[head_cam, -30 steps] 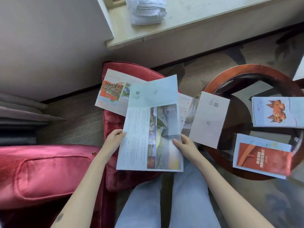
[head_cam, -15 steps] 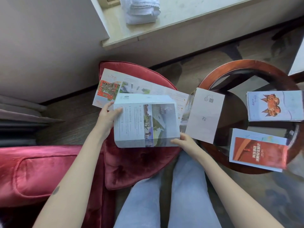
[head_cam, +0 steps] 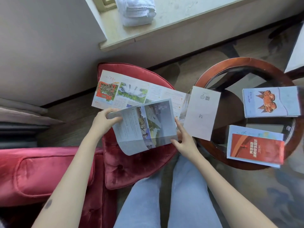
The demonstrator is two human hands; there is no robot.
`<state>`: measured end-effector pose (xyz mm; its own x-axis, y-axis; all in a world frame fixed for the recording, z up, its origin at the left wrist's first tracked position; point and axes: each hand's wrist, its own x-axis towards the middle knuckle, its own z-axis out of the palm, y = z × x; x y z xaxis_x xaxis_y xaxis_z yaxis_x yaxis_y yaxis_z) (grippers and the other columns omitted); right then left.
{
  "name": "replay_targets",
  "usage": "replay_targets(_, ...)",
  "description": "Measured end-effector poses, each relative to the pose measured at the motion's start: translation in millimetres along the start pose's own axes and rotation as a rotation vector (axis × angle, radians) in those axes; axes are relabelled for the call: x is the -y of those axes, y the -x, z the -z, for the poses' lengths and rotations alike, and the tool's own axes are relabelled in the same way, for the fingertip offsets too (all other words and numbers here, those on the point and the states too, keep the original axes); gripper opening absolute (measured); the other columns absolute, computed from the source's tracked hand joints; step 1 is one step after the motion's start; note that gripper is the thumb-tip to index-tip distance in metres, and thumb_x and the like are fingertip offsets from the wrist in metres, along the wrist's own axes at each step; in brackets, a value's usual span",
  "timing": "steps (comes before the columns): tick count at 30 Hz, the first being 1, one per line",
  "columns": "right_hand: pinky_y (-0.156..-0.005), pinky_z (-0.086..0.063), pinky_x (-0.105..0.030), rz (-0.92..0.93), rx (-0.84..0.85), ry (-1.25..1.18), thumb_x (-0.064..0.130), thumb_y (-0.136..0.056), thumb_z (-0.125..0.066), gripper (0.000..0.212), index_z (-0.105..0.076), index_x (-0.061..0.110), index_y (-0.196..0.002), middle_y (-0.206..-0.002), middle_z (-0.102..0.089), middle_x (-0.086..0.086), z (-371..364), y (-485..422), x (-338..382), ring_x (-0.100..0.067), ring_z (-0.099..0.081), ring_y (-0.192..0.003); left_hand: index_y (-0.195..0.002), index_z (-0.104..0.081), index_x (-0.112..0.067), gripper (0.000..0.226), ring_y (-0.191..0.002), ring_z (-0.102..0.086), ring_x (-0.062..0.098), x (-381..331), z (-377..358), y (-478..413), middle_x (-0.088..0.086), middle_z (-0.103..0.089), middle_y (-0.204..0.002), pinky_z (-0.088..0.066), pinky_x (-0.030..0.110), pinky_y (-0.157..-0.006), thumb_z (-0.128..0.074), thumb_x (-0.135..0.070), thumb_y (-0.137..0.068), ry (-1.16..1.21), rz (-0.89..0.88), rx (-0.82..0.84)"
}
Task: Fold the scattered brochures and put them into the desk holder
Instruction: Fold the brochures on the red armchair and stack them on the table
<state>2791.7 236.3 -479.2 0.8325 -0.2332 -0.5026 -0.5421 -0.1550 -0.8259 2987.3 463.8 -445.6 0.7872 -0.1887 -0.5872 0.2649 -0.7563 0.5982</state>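
Observation:
A blue-grey brochure point(head_cam: 146, 125) with landscape photos hangs half folded over the red cushion point(head_cam: 136, 163). My left hand point(head_cam: 102, 120) pinches its upper left corner. My right hand point(head_cam: 182, 139) touches its right edge, thumb under the lower corner and index finger stretched along the side. Beneath it a long unfolded brochure point(head_cam: 125, 91) with a red map panel lies across the cushion, its right end a white panel point(head_cam: 201, 112) resting on the round table. No desk holder is in view.
The round wooden table point(head_cam: 213, 73) with a glass top carries a crab-print brochure point(head_cam: 271, 102) and a red brochure point(head_cam: 256, 148) on a pale blue one. A red armchair arm point(head_cam: 41, 173) is at left. Folded white towels point(head_cam: 136, 10) sit on the window ledge. My legs are below.
The brochure was open and flat a second ago, then its top was folded down. Now it is tilted, its lower flap hanging, with my left hand gripping the corner and my right hand slid up its right edge.

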Motion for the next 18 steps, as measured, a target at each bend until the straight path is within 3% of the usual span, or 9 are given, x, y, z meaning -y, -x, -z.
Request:
replay_targets(2, -0.1, -0.045, -0.029, -0.003, 0.0, -0.015, 0.003, -0.086, -0.055, 0.087, -0.011, 0.063, -0.132, -0.137, -0.053, 0.001, -2, 1, 1, -0.016, -0.057, -0.118, -0.104, -0.069, -0.021, 0.026, -0.124, -0.043, 0.026, 2, -5, 0, 0.008, -0.057, -0.125, -0.034, 0.038, -0.103, -0.072, -0.022, -0.079, -0.092, -0.03, -0.1)
replay_targets(4, -0.09, -0.05, -0.024, -0.024, -0.027, -0.081, 0.006, -0.087, -0.057, 0.086, -0.011, 0.063, -0.132, -0.116, -0.065, -0.001, -3, 1, 1, -0.012, -0.064, -0.103, -0.108, -0.069, -0.014, 0.027, -0.133, -0.033, 0.025, 2, -8, 1, 0.008, -0.048, -0.134, -0.025, 0.031, -0.109, -0.07, -0.021, -0.082, -0.156, -0.096, -0.186)
replay_targets(6, -0.084, -0.054, -0.023, -0.063, -0.062, -0.189, 0.006, -0.088, -0.059, 0.085, -0.011, 0.058, -0.135, -0.11, -0.067, -0.002, -2, 0, 1, -0.012, -0.065, -0.098, -0.108, -0.069, -0.011, 0.024, -0.126, -0.045, 0.019, 2, -10, 6, 0.0, -0.056, -0.126, -0.031, 0.012, -0.099, -0.067, -0.015, -0.085, -0.107, -0.226, -0.207)
replay_targets(8, -0.084, -0.055, -0.029, -0.11, -0.061, -0.304, 0.006, -0.087, -0.06, 0.082, -0.013, 0.046, -0.142, -0.111, -0.067, -0.005, 2, -3, 2, -0.014, -0.066, -0.1, -0.11, -0.069, -0.014, 0.025, -0.104, -0.057, 0.003, 1, -11, 13, -0.01, -0.063, -0.109, -0.034, -0.003, -0.08, -0.062, -0.007, -0.086, -0.044, -0.332, -0.189)
replay_targets(10, -0.078, -0.055, -0.023, -0.119, -0.026, -0.361, 0.001, -0.087, -0.06, 0.074, -0.024, 0.037, -0.14, -0.107, -0.068, -0.004, 6, -4, 3, -0.01, -0.068, -0.096, -0.113, -0.066, -0.021, 0.033, -0.082, -0.056, -0.014, 1, -8, 17, -0.019, -0.063, -0.102, -0.038, -0.003, -0.072, -0.059, -0.003, -0.086, 0.015, -0.357, -0.163)
replay_targets(11, -0.076, -0.054, -0.019, -0.11, -0.005, -0.363, -0.002, -0.086, -0.059, 0.067, -0.031, 0.036, -0.134, -0.107, -0.068, -0.004, 8, -4, 5, -0.007, -0.068, -0.094, -0.112, -0.066, -0.025, 0.035, -0.081, -0.055, -0.015, 2, -6, 17, -0.022, -0.063, -0.101, -0.042, 0.002, -0.074, -0.059, -0.004, -0.086, 0.05, -0.337, -0.148)
replay_targets(14, -0.083, -0.053, -0.019, -0.097, 0.01, -0.334, -0.007, -0.086, -0.056, 0.055, -0.044, 0.035, -0.12, -0.111, -0.066, -0.009, 15, -4, 8, -0.006, -0.066, -0.097, -0.102, -0.068, -0.024, 0.02, -0.088, -0.059, 0.003, 2, 4, 11, -0.01, -0.068, -0.102, -0.047, 0.025, -0.081, -0.065, -0.012, -0.086, 0.144, -0.233, -0.087)
replay_targets(16, -0.093, -0.051, -0.027, -0.118, -0.008, -0.311, -0.002, -0.087, -0.059, 0.047, -0.048, 0.029, -0.12, -0.111, -0.067, -0.009, 20, -5, 7, -0.017, -0.064, -0.105, -0.096, -0.069, -0.02, 0.014, -0.087, -0.063, -0.003, -1, 9, 9, -0.014, -0.07, -0.095, -0.048, 0.02, -0.078, -0.066, -0.011, -0.085, 0.229, -0.207, 0.001)
replay_targets(18, -0.096, -0.049, -0.029, -0.129, 0.018, -0.279, 0.008, -0.086, -0.063, 0.039, -0.051, 0.025, -0.119, -0.11, -0.068, -0.001, 21, -7, 6, -0.016, -0.063, -0.108, -0.092, -0.07, -0.02, 0.016, -0.085, -0.063, -0.008, -7, 12, 8, -0.02, -0.072, -0.086, -0.049, 0.011, -0.074, -0.064, -0.007, -0.085, 0.315, -0.191, 0.085)
